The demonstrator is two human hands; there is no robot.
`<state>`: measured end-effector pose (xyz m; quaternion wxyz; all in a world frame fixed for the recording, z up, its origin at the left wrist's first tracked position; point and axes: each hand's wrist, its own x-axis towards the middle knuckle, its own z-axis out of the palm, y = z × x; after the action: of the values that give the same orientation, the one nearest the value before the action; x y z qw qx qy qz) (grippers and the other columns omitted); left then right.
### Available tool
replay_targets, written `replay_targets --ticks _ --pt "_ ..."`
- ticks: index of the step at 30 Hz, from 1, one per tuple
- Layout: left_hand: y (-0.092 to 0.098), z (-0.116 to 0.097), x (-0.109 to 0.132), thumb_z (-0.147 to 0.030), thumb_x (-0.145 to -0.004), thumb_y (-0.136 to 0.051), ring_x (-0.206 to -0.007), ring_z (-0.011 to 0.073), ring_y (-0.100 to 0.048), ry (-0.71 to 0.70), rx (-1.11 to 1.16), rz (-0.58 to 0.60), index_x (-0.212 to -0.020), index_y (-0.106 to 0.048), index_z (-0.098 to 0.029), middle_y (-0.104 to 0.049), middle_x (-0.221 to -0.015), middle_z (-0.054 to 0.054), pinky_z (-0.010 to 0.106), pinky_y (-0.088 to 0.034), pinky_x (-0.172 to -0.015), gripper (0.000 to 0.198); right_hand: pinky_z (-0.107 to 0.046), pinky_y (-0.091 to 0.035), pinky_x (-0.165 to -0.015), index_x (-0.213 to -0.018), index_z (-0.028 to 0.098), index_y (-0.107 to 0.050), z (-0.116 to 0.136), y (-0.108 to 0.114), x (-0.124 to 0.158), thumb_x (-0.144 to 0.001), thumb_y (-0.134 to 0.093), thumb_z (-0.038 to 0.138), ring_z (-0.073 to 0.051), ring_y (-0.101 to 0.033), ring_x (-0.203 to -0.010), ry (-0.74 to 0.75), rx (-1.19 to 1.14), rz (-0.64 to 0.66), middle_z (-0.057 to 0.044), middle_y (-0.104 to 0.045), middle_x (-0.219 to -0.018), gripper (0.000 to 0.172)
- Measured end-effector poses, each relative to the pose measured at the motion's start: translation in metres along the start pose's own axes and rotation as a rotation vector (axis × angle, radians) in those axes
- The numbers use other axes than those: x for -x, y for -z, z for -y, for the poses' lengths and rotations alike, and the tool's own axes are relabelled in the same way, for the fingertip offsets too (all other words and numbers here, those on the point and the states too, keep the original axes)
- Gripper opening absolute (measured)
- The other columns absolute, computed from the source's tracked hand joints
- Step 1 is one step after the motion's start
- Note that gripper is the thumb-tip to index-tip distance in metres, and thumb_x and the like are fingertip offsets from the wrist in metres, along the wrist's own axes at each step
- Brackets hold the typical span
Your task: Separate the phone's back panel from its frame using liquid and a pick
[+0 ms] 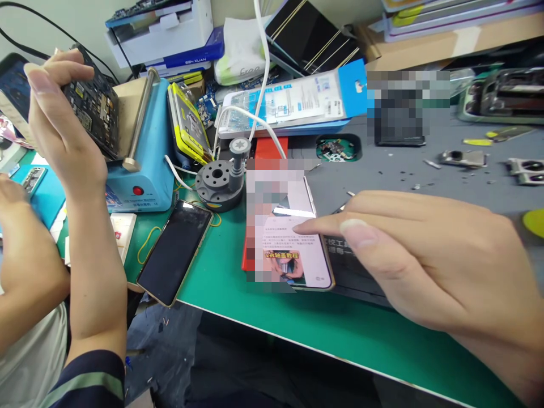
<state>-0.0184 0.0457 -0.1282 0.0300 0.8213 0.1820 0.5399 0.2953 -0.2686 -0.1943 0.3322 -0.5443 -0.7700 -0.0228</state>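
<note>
My right hand (pixel 429 266) reaches in from the right with its index finger stretched onto the lit screen of a smartphone (pixel 312 260). Text and a picture show on that screen; part of the phone is blurred out. Nothing is in this hand, and its other fingers are curled. Raised at the upper left, my left hand (pixel 68 124) has loosely bent fingers and nothing visible in it. Behind it lean dark circuit boards (pixel 97 102), by a blue separator machine (pixel 148 153). A dark-screened phone (pixel 176 252) lies on the green mat (pixel 221 272), left of the lit one.
A grey round tool stand (pixel 219 184) is behind the phones, near white cables (pixel 261 62). Packaged parts (pixel 293 102) lie at the back. Small metal parts (pixel 463 158) are scattered on the grey mat (pixel 382 181). Another person's arm (pixel 29 249) is at far left.
</note>
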Motion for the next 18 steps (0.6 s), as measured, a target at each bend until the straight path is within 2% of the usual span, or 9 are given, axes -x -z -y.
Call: replay_targets --ticks 6,10,13,15,18 --pt "0.003 0.004 0.000 -0.078 -0.117 -0.033 -0.139 0.0284 -0.074 -0.003 -0.012 0.022 -0.125 -0.084 -0.013 -0.081 -0.126 0.009 0.062 -0.041 -0.145 0.083 -0.038 -0.058 -0.070 -0.117 0.018 -0.080 -0.001 -0.004 -0.003 -0.125 -0.035 0.022 -0.019 -0.079 -0.086 -0.077 0.044 -0.029 -0.005 -0.083 -0.100 0.045" --pt "0.003 0.003 -0.001 -0.082 -0.115 -0.035 -0.141 0.0299 -0.072 0.027 -0.016 0.019 -0.124 -0.084 -0.013 -0.079 -0.126 0.011 0.063 -0.039 -0.146 0.086 -0.038 -0.057 -0.071 -0.119 0.020 -0.079 -0.003 -0.009 0.000 -0.126 -0.036 0.024 -0.019 -0.079 -0.088 -0.091 0.029 -0.066 -0.004 -0.083 -0.101 0.044" --pt "0.003 0.003 -0.001 -0.079 -0.118 -0.031 -0.142 0.0301 -0.072 0.004 -0.032 0.038 -0.125 -0.082 -0.012 -0.078 -0.126 0.011 0.066 -0.038 -0.146 0.084 -0.036 -0.058 -0.077 -0.123 0.026 -0.077 -0.001 -0.009 0.005 -0.126 -0.037 0.024 -0.015 -0.076 -0.088 -0.121 -0.055 -0.118 0.000 -0.080 -0.103 0.040" --pt "0.004 0.004 -0.001 -0.077 -0.118 -0.030 -0.143 0.0302 -0.072 -0.009 -0.033 0.047 -0.125 -0.081 -0.012 -0.078 -0.125 0.011 0.068 -0.036 -0.146 0.083 -0.036 -0.055 -0.071 -0.122 0.031 -0.075 -0.001 -0.008 0.008 -0.125 -0.037 0.024 -0.014 -0.071 -0.080 -0.098 -0.126 -0.138 0.002 -0.075 -0.095 0.039" --pt "0.004 0.006 0.000 -0.078 -0.118 -0.031 -0.141 0.0287 -0.073 -0.012 -0.024 0.033 -0.125 -0.083 -0.014 -0.079 -0.124 0.009 0.065 -0.038 -0.145 0.083 -0.037 -0.044 -0.059 -0.125 0.031 -0.072 -0.001 -0.006 0.011 -0.124 -0.035 0.026 -0.016 -0.059 -0.067 0.031 -0.177 -0.071 0.002 -0.064 -0.080 0.037"
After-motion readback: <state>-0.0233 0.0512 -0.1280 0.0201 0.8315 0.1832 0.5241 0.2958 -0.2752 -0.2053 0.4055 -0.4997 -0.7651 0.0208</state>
